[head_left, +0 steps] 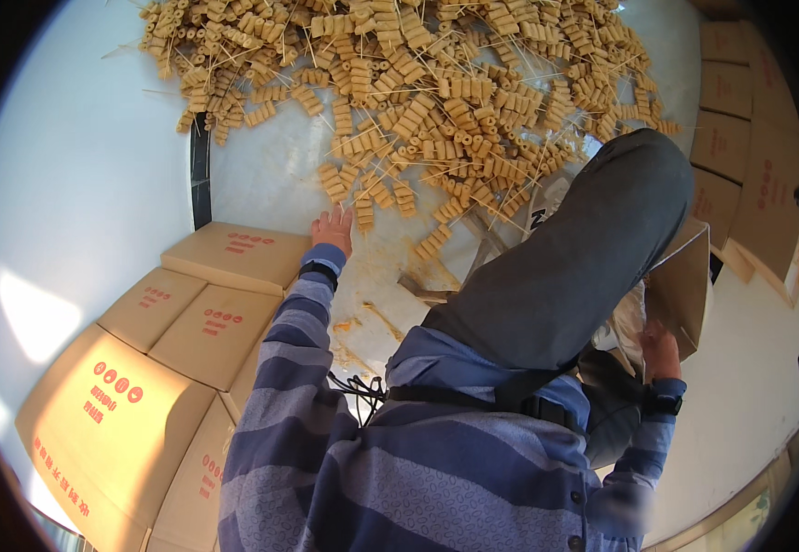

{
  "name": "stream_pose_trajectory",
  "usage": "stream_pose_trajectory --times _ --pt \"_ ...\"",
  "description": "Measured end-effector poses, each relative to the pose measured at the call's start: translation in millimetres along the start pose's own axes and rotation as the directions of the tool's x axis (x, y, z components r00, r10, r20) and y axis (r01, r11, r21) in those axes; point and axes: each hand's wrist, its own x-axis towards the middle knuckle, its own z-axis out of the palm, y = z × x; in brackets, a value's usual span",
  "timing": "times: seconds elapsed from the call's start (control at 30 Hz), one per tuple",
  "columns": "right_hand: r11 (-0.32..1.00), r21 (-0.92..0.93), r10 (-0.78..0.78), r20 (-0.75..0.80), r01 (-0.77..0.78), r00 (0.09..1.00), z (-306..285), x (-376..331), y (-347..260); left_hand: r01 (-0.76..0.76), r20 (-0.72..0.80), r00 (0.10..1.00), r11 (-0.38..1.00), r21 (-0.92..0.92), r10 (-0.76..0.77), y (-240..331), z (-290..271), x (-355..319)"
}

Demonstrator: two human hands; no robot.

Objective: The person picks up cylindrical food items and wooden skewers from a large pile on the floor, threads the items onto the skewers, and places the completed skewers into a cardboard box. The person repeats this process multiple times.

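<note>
Tan skewered pieces in front of you, open carton at your right

In front of you the skewered pieces (473, 101) lie in a wide, thick heap, tan and ribbed like coils. They cross each other at many angles, and at the near edge they lie more loosely. One near piece (364, 213) is just beside the fingers of your left hand (333, 230); whether they touch, it cannot be told. At your right, the brown open carton (685, 293) stands partly behind your leg, with clear plastic (628, 322) at its opening, and your right hand (660, 351) is at its near edge

Pale bluish wall (96, 166) at left, sunlight patch (36, 313), whitish floor (740, 386) at right
</note>
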Motion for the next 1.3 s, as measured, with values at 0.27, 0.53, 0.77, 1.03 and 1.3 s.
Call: stream_pose_trajectory --times 0.27,0.53,0.77,1.03,1.3 --pt "0.998 -0.032 0.063 0.049 -0.062 0.997 1.4 -1.0 -8.6 0.455 0.126 0.832 0.534 -0.712 -0.541 -9.1 38.3 28.0" --pt "0.994 -0.076 0.083 0.042 -0.079 0.996 2.5 -2.4 -5.4 0.617 0.227 0.769 0.601 -0.507 -0.598 -2.2 45.1 55.5" --pt "0.991 -0.098 0.092 0.064 -0.086 0.994 1.4 -0.4 -6.1 0.317 -0.019 0.880 0.616 -0.722 -0.475 -5.8 107.9 71.4" --pt "0.990 -0.131 0.064 0.053 -0.057 0.996 -0.6 4.2 -6.8 0.177 0.241 0.838 -0.175 -0.969 -0.489 52.8 84.1 -26.0" --pt "0.995 -0.101 0.027 0.037 -0.023 0.999 -2.0 0.3 -4.8 -0.183 -0.495 0.740 0.570 -0.801 -0.456 41.2 -32.0 54.8"
